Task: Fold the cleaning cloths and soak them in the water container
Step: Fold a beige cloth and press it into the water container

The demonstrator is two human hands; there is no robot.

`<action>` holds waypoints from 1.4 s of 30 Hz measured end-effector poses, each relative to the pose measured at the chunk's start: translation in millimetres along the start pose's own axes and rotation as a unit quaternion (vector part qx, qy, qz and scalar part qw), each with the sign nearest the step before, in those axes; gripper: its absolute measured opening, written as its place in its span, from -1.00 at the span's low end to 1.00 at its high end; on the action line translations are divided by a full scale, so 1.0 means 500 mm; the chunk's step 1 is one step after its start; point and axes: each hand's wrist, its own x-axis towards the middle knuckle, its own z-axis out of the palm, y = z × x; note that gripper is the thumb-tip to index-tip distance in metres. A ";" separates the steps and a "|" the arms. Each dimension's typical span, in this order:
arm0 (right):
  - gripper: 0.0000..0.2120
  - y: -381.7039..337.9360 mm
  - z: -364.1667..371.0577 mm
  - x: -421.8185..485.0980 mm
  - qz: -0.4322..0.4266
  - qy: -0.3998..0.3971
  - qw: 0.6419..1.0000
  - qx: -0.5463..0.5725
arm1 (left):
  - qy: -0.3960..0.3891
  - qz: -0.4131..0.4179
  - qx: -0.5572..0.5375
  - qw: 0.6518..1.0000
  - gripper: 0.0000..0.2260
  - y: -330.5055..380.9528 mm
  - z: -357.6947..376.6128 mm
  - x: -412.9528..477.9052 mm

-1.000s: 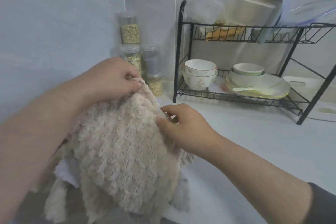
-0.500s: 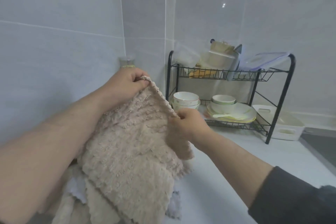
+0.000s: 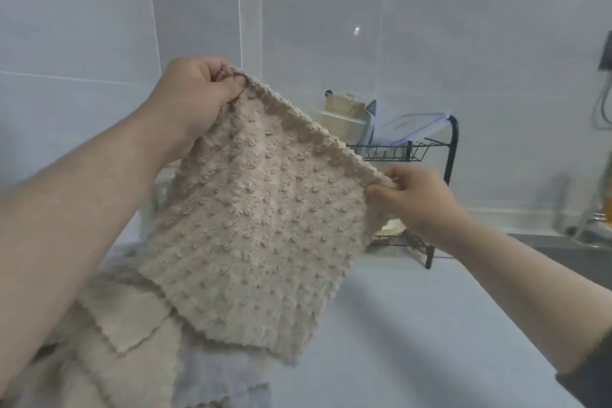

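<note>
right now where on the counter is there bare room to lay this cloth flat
The counter is bare in front of the dish rack, between the pile of cloths and the sink. Crowded: lower left, under that pile, and the back, at the rack.

Countertop (image 3: 414, 325) open at right; dish rack (image 3: 451, 156) behind; cloth pile (image 3: 126, 334) left.

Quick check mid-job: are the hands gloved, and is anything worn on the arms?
No gloves: the left hand and the right hand are both bare, with no ring, watch or band showing. The left forearm is bare as far as the picture reaches. The right arm has a dark grey sleeve that ends well above the wrist, seen only at the lower right edge.
</note>
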 end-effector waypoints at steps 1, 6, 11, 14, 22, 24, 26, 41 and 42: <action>-0.89 0.007 -0.034 0.011 -0.002 0.013 1.000 -0.013 | -0.003 -0.001 -0.007 1.000 -0.84 -0.001 0.016 0.007; -0.92 0.046 -0.185 0.059 0.010 0.070 0.995 -0.066 | -0.041 -0.021 0.014 0.999 -0.84 -0.012 0.133 0.025; -0.94 0.080 -0.274 0.079 0.014 0.149 0.987 -0.050 | -0.074 -0.026 0.051 0.996 -0.85 -0.030 0.212 0.037; -0.94 0.092 -0.306 0.065 0.007 0.155 0.986 -0.053 | -0.071 -0.031 0.032 0.997 -0.82 -0.029 0.239 0.017; -0.82 0.150 -0.331 -0.108 0.037 -0.086 0.984 -0.151 | -0.306 -0.080 0.147 0.937 -0.86 -0.052 0.230 -0.209; -0.82 0.165 -0.318 -0.159 0.062 -0.164 0.970 -0.166 | -0.368 -0.100 0.174 0.908 -0.88 -0.080 0.227 -0.271; -0.84 0.182 -0.302 -0.203 0.082 -0.238 0.953 -0.169 | -0.425 -0.118 0.189 0.877 -0.85 -0.109 0.224 -0.320; -0.93 0.303 -0.235 -0.197 0.200 -0.180 0.957 -0.108 | -0.312 -0.241 0.104 0.913 -0.96 -0.174 0.294 -0.298; -0.91 0.313 -0.226 -0.182 0.204 -0.159 0.960 -0.105 | -0.290 -0.246 0.102 0.919 -0.95 -0.180 0.312 -0.281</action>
